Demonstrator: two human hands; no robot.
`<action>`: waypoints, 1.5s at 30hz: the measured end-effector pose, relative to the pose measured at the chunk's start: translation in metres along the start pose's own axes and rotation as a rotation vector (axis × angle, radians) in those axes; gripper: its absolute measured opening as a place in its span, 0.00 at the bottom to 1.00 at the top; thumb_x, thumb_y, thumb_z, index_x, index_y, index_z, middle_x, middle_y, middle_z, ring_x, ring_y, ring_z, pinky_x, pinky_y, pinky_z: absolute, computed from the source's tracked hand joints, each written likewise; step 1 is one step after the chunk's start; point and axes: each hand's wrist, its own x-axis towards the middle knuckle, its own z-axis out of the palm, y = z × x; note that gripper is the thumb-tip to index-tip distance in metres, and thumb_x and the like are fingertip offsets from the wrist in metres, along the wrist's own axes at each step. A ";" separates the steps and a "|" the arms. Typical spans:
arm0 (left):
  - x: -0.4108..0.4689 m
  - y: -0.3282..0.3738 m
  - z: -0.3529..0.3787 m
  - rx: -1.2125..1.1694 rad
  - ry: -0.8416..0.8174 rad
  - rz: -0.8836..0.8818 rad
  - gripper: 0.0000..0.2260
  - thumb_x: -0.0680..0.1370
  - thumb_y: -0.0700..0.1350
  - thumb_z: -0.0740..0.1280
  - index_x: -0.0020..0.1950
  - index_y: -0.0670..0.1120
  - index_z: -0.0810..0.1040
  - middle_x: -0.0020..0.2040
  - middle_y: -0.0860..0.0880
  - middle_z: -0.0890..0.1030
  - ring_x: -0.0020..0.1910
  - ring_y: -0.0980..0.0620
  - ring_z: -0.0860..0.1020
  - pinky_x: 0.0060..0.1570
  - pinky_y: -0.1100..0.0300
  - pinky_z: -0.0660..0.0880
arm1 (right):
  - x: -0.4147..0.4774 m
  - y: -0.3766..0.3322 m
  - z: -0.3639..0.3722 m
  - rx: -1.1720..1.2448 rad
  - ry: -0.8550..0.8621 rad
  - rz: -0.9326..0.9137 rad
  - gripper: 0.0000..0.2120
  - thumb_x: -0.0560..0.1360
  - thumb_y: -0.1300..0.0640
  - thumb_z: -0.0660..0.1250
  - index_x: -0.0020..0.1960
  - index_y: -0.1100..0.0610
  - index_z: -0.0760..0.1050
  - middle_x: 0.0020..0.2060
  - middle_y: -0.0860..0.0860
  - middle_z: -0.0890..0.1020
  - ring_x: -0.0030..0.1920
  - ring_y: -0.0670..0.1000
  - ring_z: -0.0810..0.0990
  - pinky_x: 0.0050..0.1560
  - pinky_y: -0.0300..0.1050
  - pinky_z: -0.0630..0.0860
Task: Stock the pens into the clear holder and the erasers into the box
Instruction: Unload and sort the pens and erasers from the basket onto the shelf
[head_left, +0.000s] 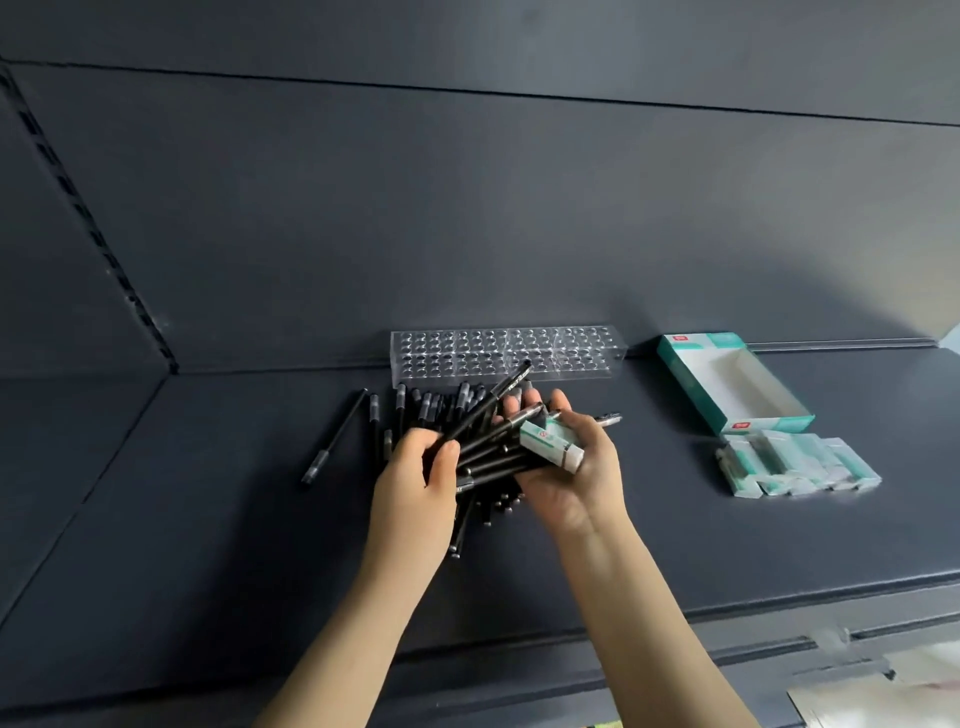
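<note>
Dark grey shelf (519, 571), matching back panel (467, 208) behind it. Status from my remote seat:

- Clear holder (506, 353) sits against the panel. I see no pen standing in any hole.
- Box (688, 387) lies open to the right of the holder. Its inside looks bare.
- Erasers (795, 465) are heaped just in front of the box, none inside.
- Pens (431, 405) lie in a loose heap in front of the holder, with one stray pen (335, 436) off to the left.

Right hand (571, 478) is palm up, fingers curled round a bundle of pens, with one eraser (550, 442) lying on top of them. Left hand (415, 483) pinches a single pen (493, 397) out of that bundle; its far end points at the holder.

Judgement: task barely begun. Nothing is stocked yet, so all the pens and erasers remain. The eraser mixed in with the pens wants sorting to the box.
</note>
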 end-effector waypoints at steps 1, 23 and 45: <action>-0.002 0.000 0.003 0.000 0.019 -0.006 0.05 0.81 0.49 0.62 0.53 0.49 0.75 0.36 0.53 0.75 0.38 0.48 0.76 0.41 0.52 0.73 | 0.002 -0.004 -0.001 -0.002 0.004 0.005 0.08 0.77 0.64 0.57 0.55 0.58 0.70 0.50 0.59 0.78 0.51 0.62 0.79 0.69 0.59 0.67; -0.015 0.012 0.018 -0.013 0.253 -0.056 0.04 0.82 0.50 0.61 0.48 0.53 0.73 0.37 0.53 0.76 0.38 0.49 0.76 0.42 0.50 0.76 | 0.006 -0.043 -0.006 0.110 0.168 0.191 0.08 0.77 0.64 0.58 0.45 0.61 0.76 0.53 0.62 0.83 0.59 0.61 0.80 0.68 0.60 0.69; -0.003 -0.013 0.019 0.203 0.576 -0.043 0.05 0.82 0.41 0.60 0.47 0.41 0.70 0.43 0.46 0.74 0.37 0.50 0.73 0.36 0.62 0.66 | 0.014 -0.052 -0.006 0.083 0.182 0.231 0.08 0.75 0.64 0.56 0.39 0.59 0.70 0.30 0.50 0.72 0.26 0.48 0.68 0.35 0.38 0.67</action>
